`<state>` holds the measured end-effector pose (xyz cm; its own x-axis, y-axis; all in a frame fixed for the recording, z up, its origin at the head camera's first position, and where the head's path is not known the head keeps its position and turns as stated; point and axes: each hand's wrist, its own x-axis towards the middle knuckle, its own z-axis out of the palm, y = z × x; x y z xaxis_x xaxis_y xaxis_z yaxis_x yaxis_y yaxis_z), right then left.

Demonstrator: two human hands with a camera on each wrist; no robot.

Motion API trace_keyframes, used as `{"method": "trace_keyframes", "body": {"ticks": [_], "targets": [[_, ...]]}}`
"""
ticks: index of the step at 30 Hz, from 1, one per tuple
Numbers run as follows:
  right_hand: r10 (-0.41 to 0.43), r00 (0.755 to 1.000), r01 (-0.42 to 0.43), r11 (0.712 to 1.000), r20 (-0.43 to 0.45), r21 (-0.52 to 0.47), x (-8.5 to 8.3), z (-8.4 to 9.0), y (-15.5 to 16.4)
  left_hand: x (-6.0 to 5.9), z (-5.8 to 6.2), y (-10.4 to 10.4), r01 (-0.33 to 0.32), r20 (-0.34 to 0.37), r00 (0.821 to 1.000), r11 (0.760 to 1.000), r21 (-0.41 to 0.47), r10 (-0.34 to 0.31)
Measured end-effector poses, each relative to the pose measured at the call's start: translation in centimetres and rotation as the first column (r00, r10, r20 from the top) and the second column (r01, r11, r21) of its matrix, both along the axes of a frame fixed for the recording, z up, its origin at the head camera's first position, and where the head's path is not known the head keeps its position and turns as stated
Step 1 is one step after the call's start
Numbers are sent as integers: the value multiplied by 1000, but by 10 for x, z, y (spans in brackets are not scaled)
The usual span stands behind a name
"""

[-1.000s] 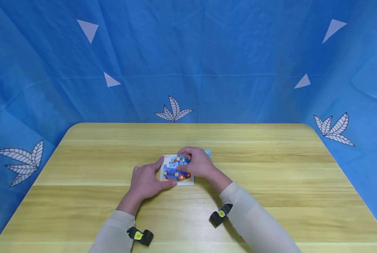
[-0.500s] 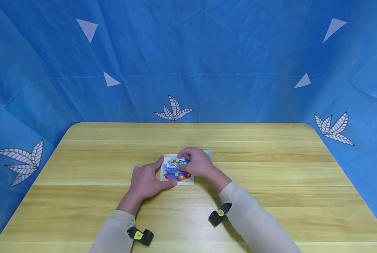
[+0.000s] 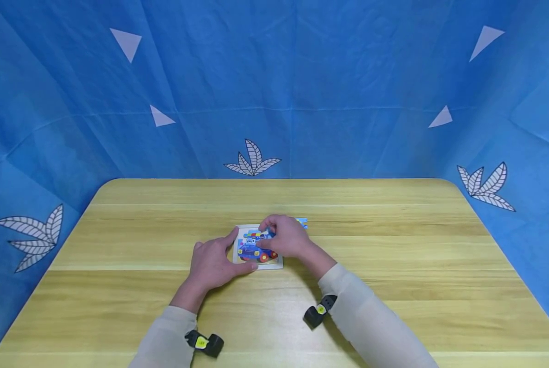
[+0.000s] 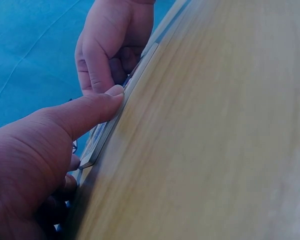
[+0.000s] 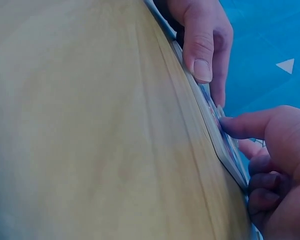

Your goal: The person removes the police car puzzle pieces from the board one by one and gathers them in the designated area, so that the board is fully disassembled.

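Note:
A small white-framed puzzle board (image 3: 256, 261) with a blue car picture lies in the middle of the wooden table (image 3: 394, 245). My left hand (image 3: 219, 258) braces its left near corner, with the thumb along the near edge and a finger up the left side. The left wrist view shows that thumb (image 4: 107, 97) straight against the board's rim (image 4: 102, 140). My right hand (image 3: 281, 236) sits curled over the board's right half, thumb and fingers pinching a puzzle piece (image 3: 264, 236) on the picture. The right wrist view has its fingertip (image 5: 229, 123) on the board (image 5: 210, 120). The board's right side is hidden.
One loose blue puzzle piece (image 3: 302, 222) lies on the table just behind my right hand. Black wrist cameras (image 3: 204, 343) sit on both sleeves. Blue cloth with white leaf prints (image 3: 253, 159) walls in the table on three sides.
Almost nothing differs. My right hand's fingers have shifted slightly over the picture, and the left hand and board have stayed put.

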<state>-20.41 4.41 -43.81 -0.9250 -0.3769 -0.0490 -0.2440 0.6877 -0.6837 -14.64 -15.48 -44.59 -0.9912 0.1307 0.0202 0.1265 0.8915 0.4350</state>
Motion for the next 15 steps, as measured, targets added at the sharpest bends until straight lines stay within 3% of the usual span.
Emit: {"method": "trace_keyframes", "body": {"ticks": [15], "targets": [[2,1000,-5,989,-19,-146,10,-1,8,1,1,0,-5,16,1000,1000,12,5]]}}
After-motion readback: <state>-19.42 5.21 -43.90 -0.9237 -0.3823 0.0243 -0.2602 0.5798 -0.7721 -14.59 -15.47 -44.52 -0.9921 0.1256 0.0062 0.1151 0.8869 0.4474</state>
